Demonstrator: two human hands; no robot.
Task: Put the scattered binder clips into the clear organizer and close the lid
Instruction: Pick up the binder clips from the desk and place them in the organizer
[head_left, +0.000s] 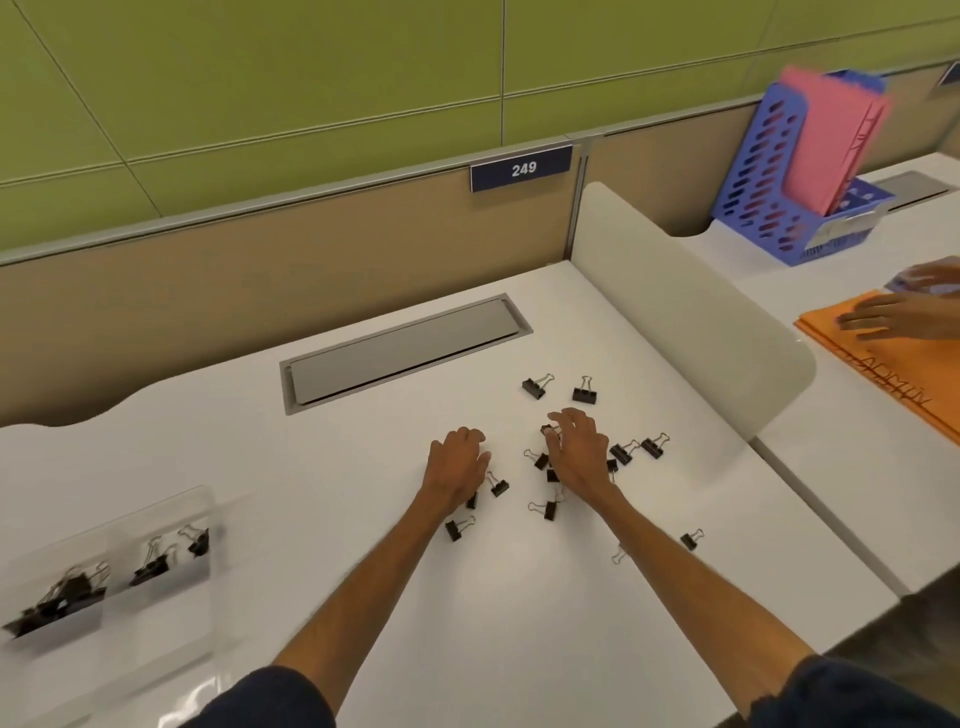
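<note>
Head view: both bare forearms reach out over a white desk toward the scattered binder clips. The left hand lies knuckles up with its fingers curled under; whether it holds anything I cannot tell. The right hand hovers palm down, thumb and fingertips drawn together on a black clip, which it seems to pinch, though the fingers partly hide it.

More clips lie loose around and between the two hands, two beyond the right hand's fingertips, a pair just to its right, and one near the right forearm. The clear organizer sits well apart at the left edge of the desk, blurred, with clusters of clips already in its compartments.

A grey hatch is set into the desk behind the hands. A white divider stands to the right. Past it are a blue file rack holding a pink folder, and another person's hand resting on an orange folder.
</note>
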